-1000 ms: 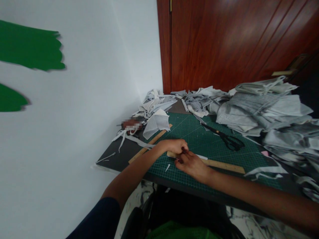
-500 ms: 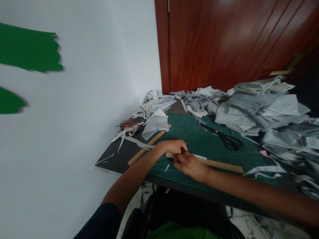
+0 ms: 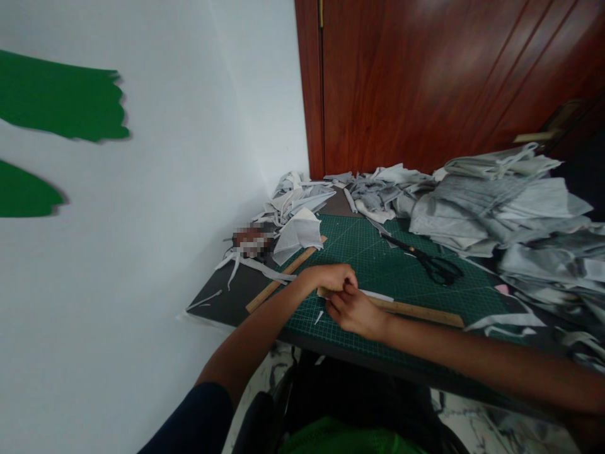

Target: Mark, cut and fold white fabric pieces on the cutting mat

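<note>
While the left hand point(image 3: 338, 277) stays curled, the right hand point(image 3: 355, 311) has edged closer, suggesting fine adjustment; I cannot tell whether the 2 hands' fingers clamp the white strip point(image 3: 379, 296) beside 1 ruler point(image 3: 425, 311).

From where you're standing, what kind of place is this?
Probably a small sewing or fabric-cutting workspace: a green gridded mat covers much of the table, black scissors lie on it, and grey cloth is heaped alongside.

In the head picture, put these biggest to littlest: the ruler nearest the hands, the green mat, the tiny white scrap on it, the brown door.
1. Brown door
2. Green mat
3. Ruler, partly hidden
4. White scrap
</note>
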Motion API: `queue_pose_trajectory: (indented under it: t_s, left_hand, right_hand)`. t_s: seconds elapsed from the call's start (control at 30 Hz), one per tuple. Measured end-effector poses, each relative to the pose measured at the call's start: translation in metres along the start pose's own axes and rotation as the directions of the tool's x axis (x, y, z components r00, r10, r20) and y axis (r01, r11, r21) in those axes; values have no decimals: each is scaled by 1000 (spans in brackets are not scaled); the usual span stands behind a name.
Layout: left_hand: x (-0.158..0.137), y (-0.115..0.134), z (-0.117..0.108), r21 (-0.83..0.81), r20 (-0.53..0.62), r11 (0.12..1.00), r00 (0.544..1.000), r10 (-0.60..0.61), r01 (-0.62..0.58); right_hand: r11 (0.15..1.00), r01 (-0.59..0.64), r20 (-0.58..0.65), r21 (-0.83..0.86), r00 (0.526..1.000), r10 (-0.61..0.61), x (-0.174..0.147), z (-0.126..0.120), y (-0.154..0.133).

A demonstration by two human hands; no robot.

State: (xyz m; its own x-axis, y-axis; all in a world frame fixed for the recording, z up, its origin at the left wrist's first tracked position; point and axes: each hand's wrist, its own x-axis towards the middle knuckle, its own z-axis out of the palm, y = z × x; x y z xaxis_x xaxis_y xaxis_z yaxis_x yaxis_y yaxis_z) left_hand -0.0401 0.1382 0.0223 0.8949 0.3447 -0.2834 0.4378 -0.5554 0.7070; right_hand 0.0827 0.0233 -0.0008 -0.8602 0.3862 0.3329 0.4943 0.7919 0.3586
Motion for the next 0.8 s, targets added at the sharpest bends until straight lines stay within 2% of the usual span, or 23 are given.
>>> queue_pose_trajectory:
  t_s: [0.23, 0.6, 0.8]
  left_hand:
    - [-1, -1, 2, -15, -32, 1000, 999, -19, 19]
    - [-2, -2, 2, -38, -44, 999, 998, -33, 32]
    - [-3, -1, 2, -62, -40, 998, 999, -36, 34]
  right_hand:
    - [1000, -26, 15, 15, 1000, 26, 5, 7, -5]
    - [1000, 0, -43, -7, 999, 0, 11, 15, -8]
    - [1000, 3, -35, -14, 999, -4, 15, 18, -10]
